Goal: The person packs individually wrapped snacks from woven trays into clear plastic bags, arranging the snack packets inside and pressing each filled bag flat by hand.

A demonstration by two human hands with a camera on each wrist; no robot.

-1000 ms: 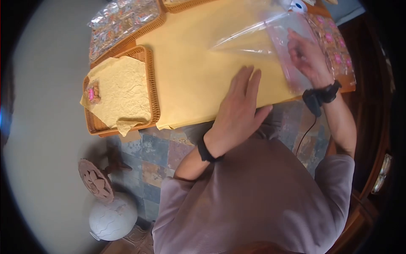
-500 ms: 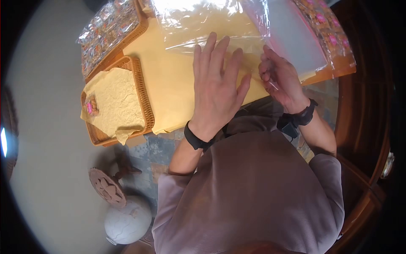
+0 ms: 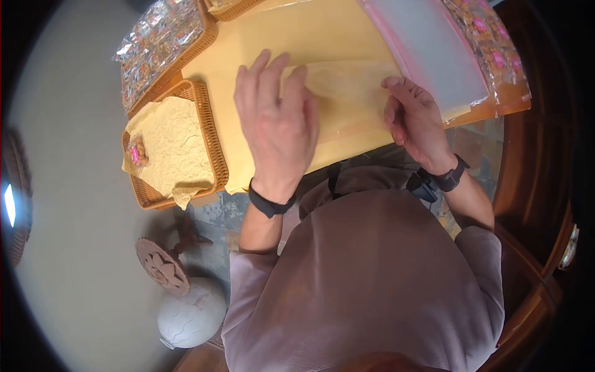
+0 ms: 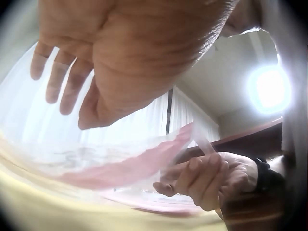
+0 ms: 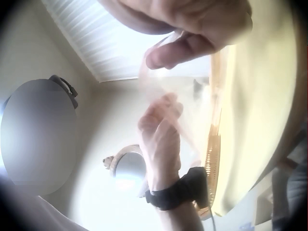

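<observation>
A clear plastic bag (image 3: 350,93) lies low over the yellow sheet (image 3: 297,31) between the hands; its pink edge (image 4: 139,168) shows in the left wrist view. The right hand (image 3: 418,124) pinches its near right part between thumb and fingers, as the left wrist view also shows of that hand (image 4: 207,178). Over the bag's left end is the left hand (image 3: 276,124), palm down, fingers apart and slightly bent. Seen from the left wrist, this hand (image 4: 130,57) has nothing gripped. In the right wrist view the bag's film partly covers the left hand (image 5: 161,144).
Right of the sheet lie a stack of pink-edged clear bags (image 3: 427,49) and packets with pink labels (image 3: 496,43). At the left stand a wicker basket (image 3: 214,136) holding crumpled paper and one packet, and a basket of wrapped packets (image 3: 164,49). A round pot (image 3: 192,313) is below.
The right hand came left and nearer the body from the bag stack, bringing the clear bag. The bag went from raised to low over the sheet. The left hand moved left.
</observation>
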